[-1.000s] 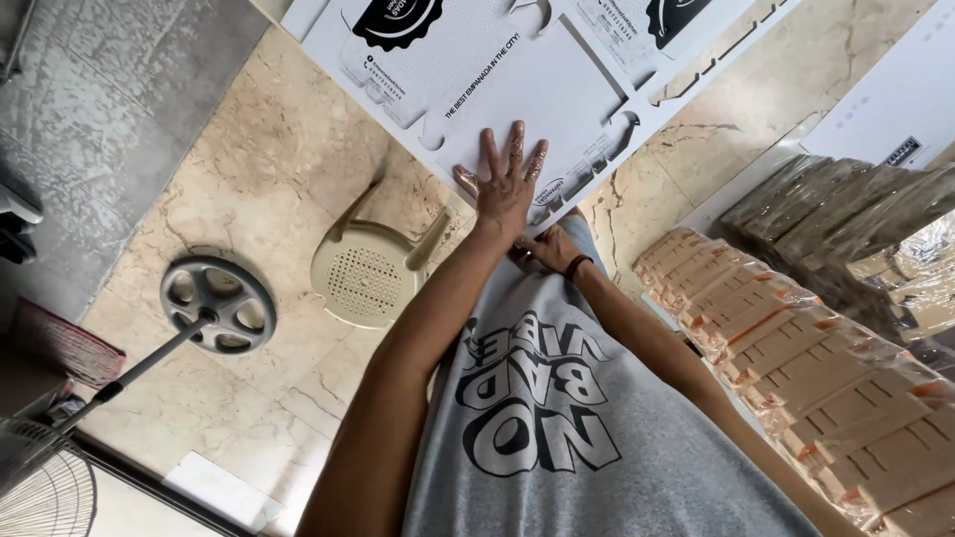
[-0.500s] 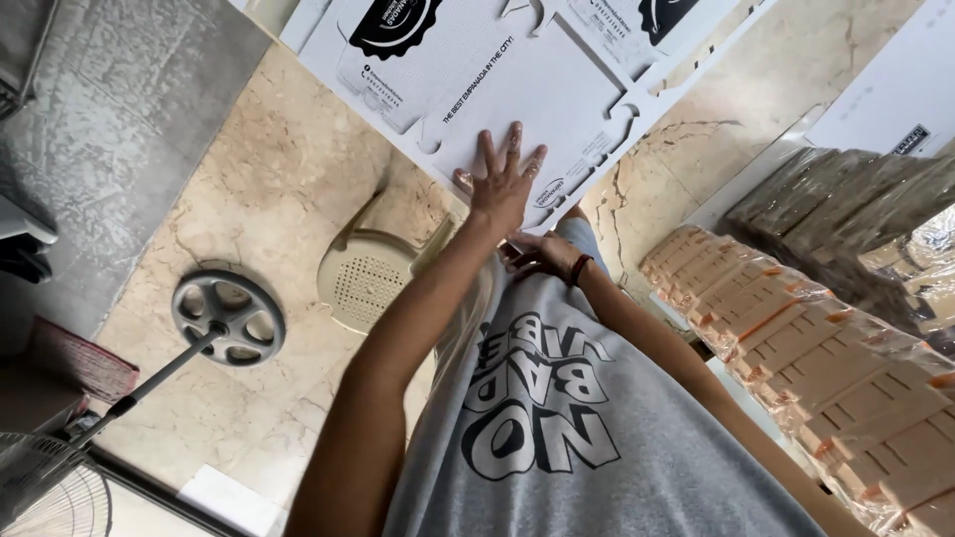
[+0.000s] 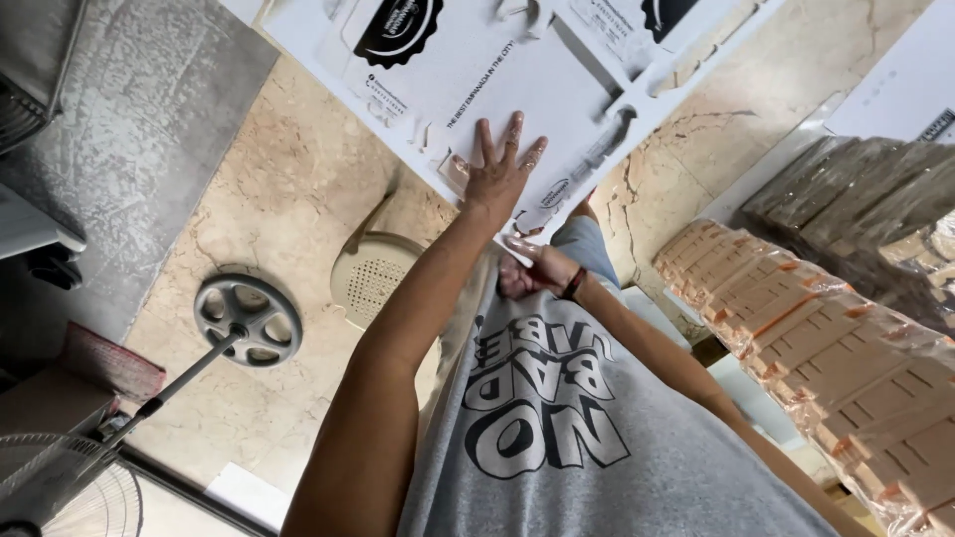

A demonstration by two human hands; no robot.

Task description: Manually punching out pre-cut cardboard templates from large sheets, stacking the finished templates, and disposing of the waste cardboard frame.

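A flat white die-cut cardboard sheet [image 3: 537,89] with black round prints lies in front of me, above the marble floor. My left hand [image 3: 502,169] presses flat on its near part, fingers spread. My right hand [image 3: 537,268], with a dark band on the wrist, is curled at the sheet's near edge just below the left hand and seems to pinch that edge. My grey printed shirt [image 3: 567,428] fills the lower middle of the view.
A beige plastic stool [image 3: 373,278] stands under the sheet's near edge. A fan's round base [image 3: 249,318] and pole are at the left, and its cage [image 3: 60,497] is at the bottom left. Plastic-wrapped stacks of brown cardboard [image 3: 826,338] rise on the right.
The view has shifted a little. My left hand stays spread on the sheet, and my right hand has stayed at the near edge.
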